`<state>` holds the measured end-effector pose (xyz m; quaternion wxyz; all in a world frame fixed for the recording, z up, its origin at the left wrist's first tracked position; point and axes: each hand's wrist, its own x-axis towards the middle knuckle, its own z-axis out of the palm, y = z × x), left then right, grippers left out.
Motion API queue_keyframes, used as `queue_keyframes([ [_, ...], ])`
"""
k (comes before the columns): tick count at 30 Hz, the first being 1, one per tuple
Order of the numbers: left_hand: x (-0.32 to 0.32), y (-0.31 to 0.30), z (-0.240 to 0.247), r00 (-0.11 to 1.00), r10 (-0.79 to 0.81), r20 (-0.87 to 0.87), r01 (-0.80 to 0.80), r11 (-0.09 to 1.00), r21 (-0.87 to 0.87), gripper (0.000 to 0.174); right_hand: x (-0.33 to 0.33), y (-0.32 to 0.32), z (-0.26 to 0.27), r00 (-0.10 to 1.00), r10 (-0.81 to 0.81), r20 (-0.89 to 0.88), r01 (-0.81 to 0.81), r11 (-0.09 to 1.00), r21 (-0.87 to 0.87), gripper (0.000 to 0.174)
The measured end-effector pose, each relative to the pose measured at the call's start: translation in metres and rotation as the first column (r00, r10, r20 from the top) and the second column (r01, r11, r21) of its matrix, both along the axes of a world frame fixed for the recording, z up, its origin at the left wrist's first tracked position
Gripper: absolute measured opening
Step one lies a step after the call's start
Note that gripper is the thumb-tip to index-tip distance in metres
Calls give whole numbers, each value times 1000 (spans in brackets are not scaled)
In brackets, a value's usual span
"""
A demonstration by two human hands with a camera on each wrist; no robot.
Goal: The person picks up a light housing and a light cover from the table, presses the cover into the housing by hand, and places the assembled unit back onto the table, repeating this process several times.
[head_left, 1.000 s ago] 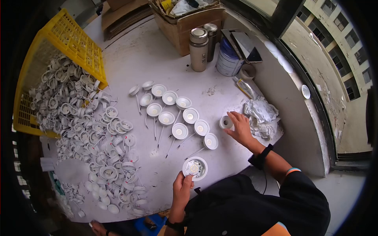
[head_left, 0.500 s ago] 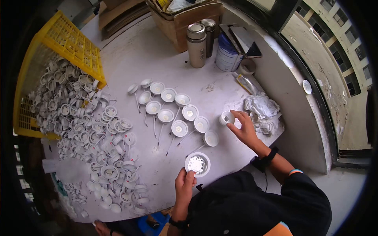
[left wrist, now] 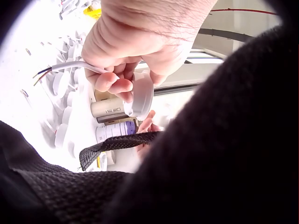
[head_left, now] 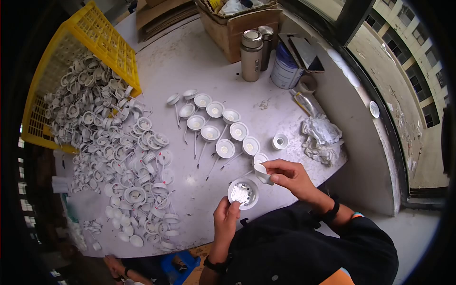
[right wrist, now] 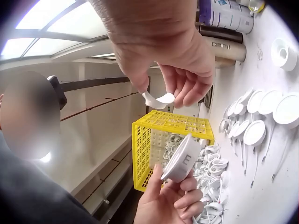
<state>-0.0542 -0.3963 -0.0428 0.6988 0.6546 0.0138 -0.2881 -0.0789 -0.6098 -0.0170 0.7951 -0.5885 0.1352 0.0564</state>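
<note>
My left hand (head_left: 225,222) pinches the rim of a round white lamp housing (head_left: 243,194), its open face up with a circuit board inside. In the left wrist view, a white cable (left wrist: 77,64) with bare coloured ends extends from beside the fingers near the housing (left wrist: 143,95). My right hand (head_left: 295,181) pinches a thin, curved white piece (head_left: 262,175) just above and right of the housing, apart from it. The right wrist view shows this piece (right wrist: 160,101) between thumb and fingers, and the housing (right wrist: 181,159) in the left hand (right wrist: 167,201).
Several lamps with cables (head_left: 210,133) lie in rows mid-table. A white ring-shaped item (head_left: 280,141) stands right of them, near a crumpled cloth (head_left: 322,137). Many white housings spill from a yellow crate (head_left: 102,35) at left. Bottles (head_left: 251,57) and a cardboard box (head_left: 221,33) stand behind.
My right hand has left the ring-shaped item and moved down-left toward the housing, now holding the curved piece. The left hand still holds the housing. The head view has shifted slightly.
</note>
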Motion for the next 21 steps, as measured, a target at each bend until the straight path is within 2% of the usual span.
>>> queue_keyframes([
  [1,0,1,0,1000,4,0,-4,1000,5,21,-1,2,1,1000,4,0,-4,1000,5,39],
  [3,-1,3,-1,1000,-19,-7,18,999,-32,21,-3,6,2,977,67,204,-11,964,-264,44],
  [4,-1,3,-1,1000,-14,-10,14,1000,-26,21,-3,8,2,975,85,203,-21,953,-301,51],
  [5,-2,2,-1,999,-20,31,21,999,-26,24,-3,10,4,976,87,200,-24,955,-295,51],
  [7,-2,0,3,998,-21,67,22,1000,-17,27,-3,14,11,955,158,250,-20,878,-478,55],
  [10,-2,-1,14,996,32,87,-26,997,-77,29,-2,21,10,926,218,309,-9,830,-558,59],
  [14,-1,4,12,999,33,35,-29,994,-106,26,0,19,10,928,224,297,-33,845,-534,59],
  [17,-1,8,9,994,103,23,-102,993,-66,24,-3,0,7,963,50,264,109,825,-555,57],
  [19,-1,13,1,991,127,36,-125,991,-57,30,-1,-23,-8,957,-40,287,240,664,-708,56],
  [21,0,14,0,993,117,12,-116,991,-73,29,2,-46,-31,965,-151,214,262,571,-778,54],
])
